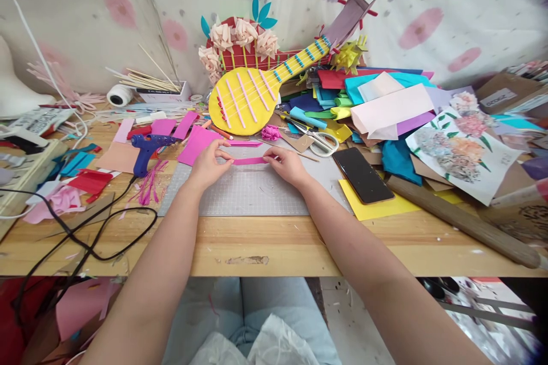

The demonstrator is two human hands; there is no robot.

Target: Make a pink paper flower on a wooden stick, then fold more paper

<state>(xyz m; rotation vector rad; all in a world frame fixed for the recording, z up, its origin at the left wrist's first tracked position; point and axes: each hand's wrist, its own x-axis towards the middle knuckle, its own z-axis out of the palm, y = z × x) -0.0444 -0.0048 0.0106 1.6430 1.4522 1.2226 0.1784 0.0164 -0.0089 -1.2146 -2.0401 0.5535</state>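
A narrow magenta paper strip (250, 161) stretches level between my two hands, over the grey cutting mat (252, 197). My left hand (209, 164) pinches its left end between thumb and fingers. At the other end, my right hand (287, 165) pinches the strip the same way. Just beyond, a second magenta strip (246, 144) lies on the mat. A larger magenta sheet (197, 145) is beside my left hand. Past my right hand are a curled magenta paper flower (270, 133) and white-handled scissors (324, 144).
A yellow paper lute (244, 102) leans at the back. Left are a blue glue gun (148, 151), its black cord (107, 251) and paper scraps. Right lie a black phone (363, 175), a yellow sheet (363, 208), a wooden stick (462, 219) and piled coloured paper (391, 105).
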